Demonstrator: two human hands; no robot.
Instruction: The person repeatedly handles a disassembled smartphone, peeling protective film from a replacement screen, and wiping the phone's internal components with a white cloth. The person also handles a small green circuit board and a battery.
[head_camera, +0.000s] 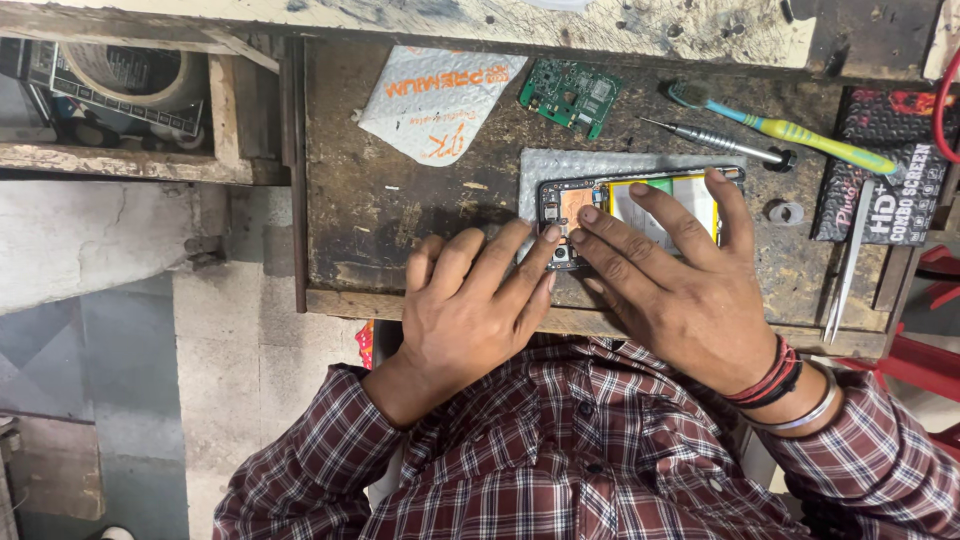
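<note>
An opened phone (640, 200) with its back cover off lies on a grey bubble-wrap sheet (560, 165) on a worn wooden bench (400, 200). Its battery and copper-coloured inner parts show. My left hand (470, 310) rests flat at the phone's left end, fingertips touching its lower left corner. My right hand (670, 270) lies across the phone, fingers spread, the index fingertip pressing near the copper part and the little finger on the right end. Neither hand grips a tool.
A green circuit board (572, 92) and a padded white pouch (440, 100) lie at the back. A screwdriver (715, 140), a green-yellow brush (790, 130), tweezers (845, 270) and a black packet (885, 170) sit at the right. A tape roll (130, 75) is in the left compartment.
</note>
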